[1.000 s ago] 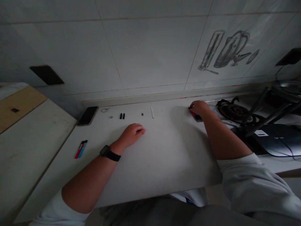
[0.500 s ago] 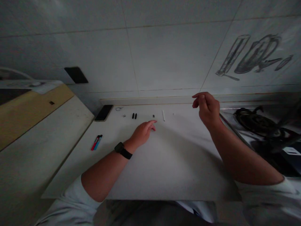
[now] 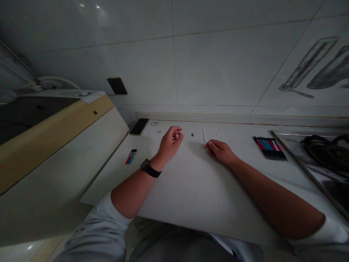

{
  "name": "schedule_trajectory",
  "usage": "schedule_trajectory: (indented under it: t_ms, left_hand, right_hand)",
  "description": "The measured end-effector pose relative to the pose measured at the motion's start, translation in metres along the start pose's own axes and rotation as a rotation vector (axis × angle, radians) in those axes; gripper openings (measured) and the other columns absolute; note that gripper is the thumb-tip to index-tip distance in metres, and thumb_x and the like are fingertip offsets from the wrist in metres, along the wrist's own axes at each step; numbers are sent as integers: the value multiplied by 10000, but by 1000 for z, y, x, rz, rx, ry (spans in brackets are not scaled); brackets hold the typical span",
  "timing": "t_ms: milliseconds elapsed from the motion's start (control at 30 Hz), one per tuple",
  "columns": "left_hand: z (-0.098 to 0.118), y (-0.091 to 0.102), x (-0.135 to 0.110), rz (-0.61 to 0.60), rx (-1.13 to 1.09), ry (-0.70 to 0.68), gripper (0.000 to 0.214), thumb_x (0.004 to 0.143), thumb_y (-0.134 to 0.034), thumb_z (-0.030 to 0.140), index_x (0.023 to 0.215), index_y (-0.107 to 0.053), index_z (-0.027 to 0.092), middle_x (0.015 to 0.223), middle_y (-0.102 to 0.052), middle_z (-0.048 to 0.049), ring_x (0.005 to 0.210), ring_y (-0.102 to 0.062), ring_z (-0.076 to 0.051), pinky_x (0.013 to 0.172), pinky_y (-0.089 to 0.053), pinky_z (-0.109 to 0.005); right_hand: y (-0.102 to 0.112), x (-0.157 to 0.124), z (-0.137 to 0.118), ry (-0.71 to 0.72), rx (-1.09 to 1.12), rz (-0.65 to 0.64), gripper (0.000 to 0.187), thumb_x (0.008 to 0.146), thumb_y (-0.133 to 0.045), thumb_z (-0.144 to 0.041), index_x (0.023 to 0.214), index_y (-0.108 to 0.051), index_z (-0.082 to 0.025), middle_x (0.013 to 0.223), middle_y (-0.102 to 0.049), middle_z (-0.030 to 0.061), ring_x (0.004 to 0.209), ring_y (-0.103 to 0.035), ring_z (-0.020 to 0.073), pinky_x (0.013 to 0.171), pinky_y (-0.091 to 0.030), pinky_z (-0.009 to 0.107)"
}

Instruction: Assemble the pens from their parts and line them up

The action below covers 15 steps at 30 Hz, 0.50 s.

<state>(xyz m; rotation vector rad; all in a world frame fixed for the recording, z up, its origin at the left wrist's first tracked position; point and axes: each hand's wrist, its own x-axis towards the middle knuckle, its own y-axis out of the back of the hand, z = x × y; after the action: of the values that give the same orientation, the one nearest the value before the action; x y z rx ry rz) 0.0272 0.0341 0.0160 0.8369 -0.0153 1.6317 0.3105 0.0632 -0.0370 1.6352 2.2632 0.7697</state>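
My left hand [image 3: 170,141], with a black watch on its wrist, hovers over the white countertop [image 3: 180,193]. Its fingers are curved, with a gap between thumb and fingertips and nothing seen in them. The two small black parts seen earlier are hidden behind it. To its right lies a tiny dark piece [image 3: 192,135]. My right hand [image 3: 219,151] is closed, thumb against fingers, close to the lower end of a thin white stick [image 3: 204,135]. Whatever its fingertips may hold cannot be made out. A tiny whitish piece [image 3: 217,135] lies beyond that hand.
A phone [image 3: 139,126] lies at the back left, near a thin ring [image 3: 154,123] and tiny bits [image 3: 159,132]. Red and blue pens [image 3: 131,157] lie at the left. Several coloured pens [image 3: 269,148] form a row at right, beside a gas stove [image 3: 324,156].
My right hand has come down and left to the white stick. My left hand has moved over the black parts. The view has turned left, and the row of pens at right now shows.
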Motion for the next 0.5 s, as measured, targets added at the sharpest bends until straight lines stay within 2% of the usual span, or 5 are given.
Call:
schedule_trajectory:
  t_ms: [100, 233, 300, 367, 500]
  left_hand:
    - [-1, 41, 18, 6, 166, 78, 192, 952, -629, 325, 1079, -682, 191, 1007, -733, -60, 807, -623, -156, 756, -493, -279]
    - [-24, 110, 28, -237, 556, 285, 193, 874, -711, 385, 871, -763, 199, 871, -752, -54, 795, -651, -209, 743, -464, -308]
    - [-44, 139, 24, -270, 773, 444, 164, 835, -728, 363, 816, -765, 203, 830, -748, -67, 782, -660, -238, 717, -449, -321]
    - [-64, 161, 19, -307, 923, 536, 164, 780, -759, 365, 758, -750, 203, 825, -747, -87, 787, -666, -261, 712, -445, -332]
    - [-94, 188, 13, -374, 908, 607, 262, 691, -807, 430, 649, -692, 198, 741, -718, -89, 730, -657, -253, 692, -450, -321]
  right_hand:
    - [0, -2, -3, 17, -45, -2, 501, 1004, -405, -625, 908, -698, -229, 712, -666, 15, 615, -564, 167, 614, -437, 284]
    - [-2, 0, -3, 53, -85, -3, 494, 1003, -410, -606, 915, -714, -227, 710, -667, 17, 629, -580, 171, 629, -442, 288]
    - [-1, 2, -3, 61, -99, -7, 490, 1004, -407, -596, 915, -716, -227, 713, -670, 18, 633, -583, 173, 638, -443, 292]
    - [-1, 2, -4, 57, -111, -12, 488, 1001, -408, -596, 912, -714, -225, 711, -670, 21, 625, -579, 174, 633, -439, 295]
    - [0, 1, -6, 70, -133, -4, 482, 995, -420, -601, 902, -710, -228, 712, -677, 25, 631, -584, 180, 635, -441, 299]
